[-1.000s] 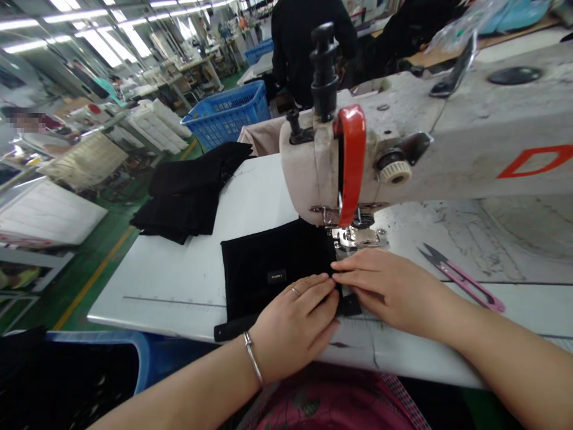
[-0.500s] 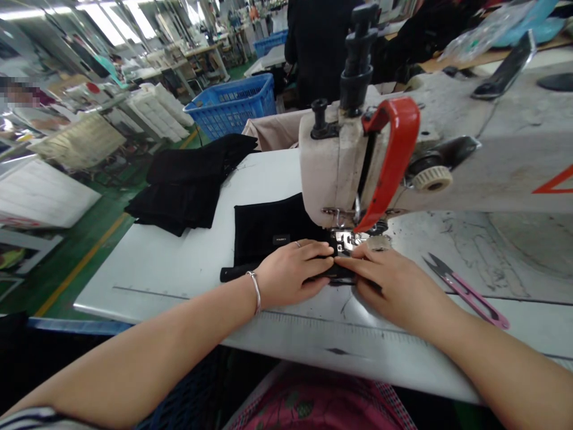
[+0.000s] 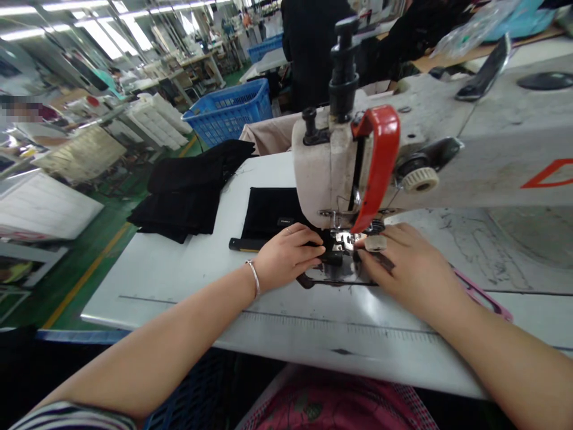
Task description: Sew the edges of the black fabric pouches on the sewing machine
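A piece of black fabric (image 3: 265,208) with a small dark label (image 3: 286,221) lies on the sewing machine's bed, its right part by the presser foot (image 3: 344,242). Its near edge is folded into a narrow strip. My left hand (image 3: 289,254), wearing a bracelet, is closed on this folded edge just left of the foot. To the right of the foot, my right hand (image 3: 405,269) is closed, its thumb and fingers around a dark bit of the fabric; its far fingertips are partly behind the machine's parts. The sewing machine (image 3: 313,173) has a red lever guard (image 3: 382,161).
Pink thread snips (image 3: 486,295) lie partly hidden behind my right forearm. A stack of black fabric pieces (image 3: 183,194) sits at the table's left. Beyond the table stand a blue crate (image 3: 228,110) and a person in dark clothes (image 3: 313,54).
The fabric has shifted slightly away from me and rotated. My right hand has moved right and farther back, apart from my left hand, and now covers the blades of the snips.
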A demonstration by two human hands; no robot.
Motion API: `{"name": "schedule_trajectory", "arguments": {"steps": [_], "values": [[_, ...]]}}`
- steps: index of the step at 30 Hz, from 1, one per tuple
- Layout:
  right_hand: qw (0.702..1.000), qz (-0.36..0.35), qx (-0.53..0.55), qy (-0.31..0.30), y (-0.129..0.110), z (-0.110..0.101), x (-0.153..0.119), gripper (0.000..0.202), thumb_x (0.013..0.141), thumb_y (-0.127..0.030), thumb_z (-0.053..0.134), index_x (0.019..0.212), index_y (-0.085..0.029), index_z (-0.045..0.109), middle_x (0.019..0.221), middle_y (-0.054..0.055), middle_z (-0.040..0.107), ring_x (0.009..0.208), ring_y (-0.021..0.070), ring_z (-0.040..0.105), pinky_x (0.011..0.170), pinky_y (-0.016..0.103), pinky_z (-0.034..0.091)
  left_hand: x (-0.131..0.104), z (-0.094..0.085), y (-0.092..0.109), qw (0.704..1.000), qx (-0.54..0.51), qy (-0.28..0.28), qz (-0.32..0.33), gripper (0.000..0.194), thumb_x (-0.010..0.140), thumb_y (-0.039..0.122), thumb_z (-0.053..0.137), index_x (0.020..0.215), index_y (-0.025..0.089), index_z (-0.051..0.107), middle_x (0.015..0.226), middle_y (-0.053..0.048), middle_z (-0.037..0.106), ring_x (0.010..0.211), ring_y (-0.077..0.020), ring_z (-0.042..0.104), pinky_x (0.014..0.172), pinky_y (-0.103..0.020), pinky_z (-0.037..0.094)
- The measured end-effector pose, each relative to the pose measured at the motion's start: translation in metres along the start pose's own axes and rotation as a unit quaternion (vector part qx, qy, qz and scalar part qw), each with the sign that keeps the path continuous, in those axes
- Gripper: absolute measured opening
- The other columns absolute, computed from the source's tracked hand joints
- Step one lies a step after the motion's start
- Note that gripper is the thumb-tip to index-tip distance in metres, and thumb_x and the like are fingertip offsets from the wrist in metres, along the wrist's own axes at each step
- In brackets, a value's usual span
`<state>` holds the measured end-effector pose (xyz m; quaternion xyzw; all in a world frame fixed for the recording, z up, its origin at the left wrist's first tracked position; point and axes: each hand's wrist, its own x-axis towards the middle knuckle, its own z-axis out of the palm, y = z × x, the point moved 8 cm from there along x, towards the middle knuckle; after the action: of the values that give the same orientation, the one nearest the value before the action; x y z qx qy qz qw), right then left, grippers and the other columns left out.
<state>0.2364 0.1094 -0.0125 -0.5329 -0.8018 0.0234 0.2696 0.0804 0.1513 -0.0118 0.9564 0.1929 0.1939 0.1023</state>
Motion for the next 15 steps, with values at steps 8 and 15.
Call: {"name": "schedule_trajectory", "arguments": {"steps": [8,15], "values": [[0.999,-0.025,-0.006,-0.02,-0.008,0.006,-0.002,0.022,0.092,-0.033,0.053,0.084,-0.018,0.066,0.083,0.008,0.065,0.086,0.0248,0.057,0.076,0.038,0.044,-0.002,0.004,0.012,0.991,-0.062,0.075,-0.095,0.012,0.088,0.015,0.061,0.095,0.017,0.07,0.101,-0.003,0.071,0.095,-0.0158,0.064,0.089,-0.035,0.052],[0.995,-0.053,0.056,-0.059,-0.013,0.023,-0.009,0.02,0.095,-0.026,0.05,0.104,-0.021,0.067,0.096,0.006,0.069,0.092,0.0225,0.063,0.079,0.038,0.048,0.002,0.009,0.012,0.989,-0.066,0.07,-0.114,0.009,0.087,0.016,0.062,0.091,0.018,0.069,0.095,-0.002,0.072,0.092,-0.0158,0.064,0.089,-0.035,0.051]]}}
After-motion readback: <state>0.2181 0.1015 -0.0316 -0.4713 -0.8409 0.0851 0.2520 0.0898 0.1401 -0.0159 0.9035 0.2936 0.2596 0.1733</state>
